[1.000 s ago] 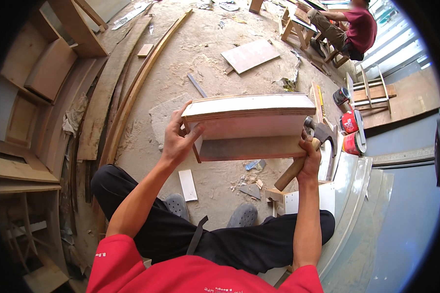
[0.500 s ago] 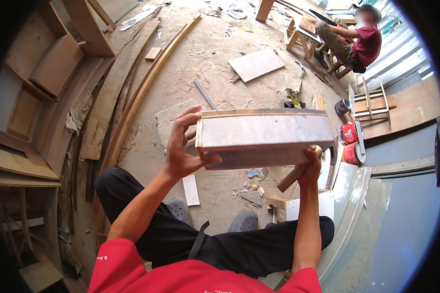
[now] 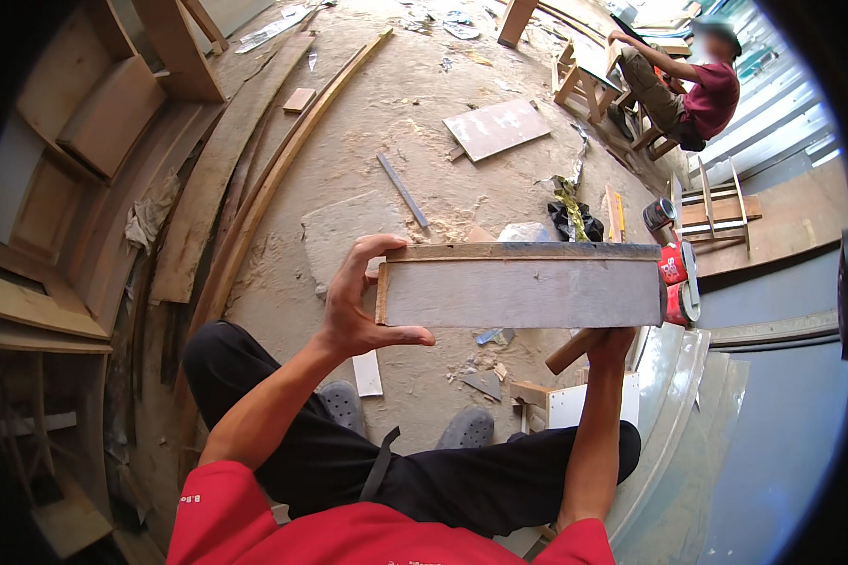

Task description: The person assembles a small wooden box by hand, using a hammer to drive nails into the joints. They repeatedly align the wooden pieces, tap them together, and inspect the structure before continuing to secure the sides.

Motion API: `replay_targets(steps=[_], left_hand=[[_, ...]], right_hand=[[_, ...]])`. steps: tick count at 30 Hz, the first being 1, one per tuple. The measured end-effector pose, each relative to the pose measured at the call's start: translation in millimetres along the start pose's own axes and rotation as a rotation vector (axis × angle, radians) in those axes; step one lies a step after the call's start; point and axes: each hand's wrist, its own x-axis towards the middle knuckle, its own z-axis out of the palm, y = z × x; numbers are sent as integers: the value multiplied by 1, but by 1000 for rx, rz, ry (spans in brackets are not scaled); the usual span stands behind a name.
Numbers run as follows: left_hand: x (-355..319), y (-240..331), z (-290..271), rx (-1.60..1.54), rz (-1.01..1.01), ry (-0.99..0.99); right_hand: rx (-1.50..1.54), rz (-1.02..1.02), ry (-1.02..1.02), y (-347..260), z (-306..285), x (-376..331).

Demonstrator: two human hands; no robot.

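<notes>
A shallow wooden box [image 3: 523, 292], like a drawer, is held up level before me, with a pale long side toward me and raw wood along its edges. My left hand [image 3: 356, 301] grips its left end, fingers over the top corner and thumb stretched along the lower edge. Under the right part of the box, my right hand [image 3: 612, 347] is closed round a round brown wooden handle [image 3: 573, 352] that sticks out to the left. The fingertips and the handle's other end are hidden behind the box.
Long timber strips [image 3: 283, 179] and cabinet frames [image 3: 113, 113] lie to the left. A flat board [image 3: 497, 126] and a metal bar [image 3: 402, 191] are on the dusty floor. Paint cans [image 3: 674, 264] and glass sheets [image 3: 674, 405] stand right. A seated person [image 3: 707, 94] is at far right.
The box has tipped so its long side faces me squarely, and its underside no longer shows. It has shifted slightly down and right. The seated person's arm has risen.
</notes>
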Motion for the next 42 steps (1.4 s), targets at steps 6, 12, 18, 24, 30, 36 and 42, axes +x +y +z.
replay_targets(steps=[6, 12, 18, 24, 30, 36, 42], left_hand=[[-2, -10, 3, -35, -20, 9], [3, -17, -3, 40, 35, -17], [14, -3, -8, 219, 124, -10], [33, 31, -14, 710, 244, -227], [33, 50, -3, 766, 136, -310], [23, 47, 20, 698, 153, -295], [18, 33, 21, 682, 172, -260]], right_hand=[[129, 49, -85, 7, -7, 6], [62, 27, -51, 5, 20, 5], [93, 33, 14, 12, 28, 9], [146, 16, -51, 4, 43, 3], [163, 7, 48, -2, 52, 1], [59, -28, -54, -7, 63, -6], [37, -47, -104, -2, 61, -7]])
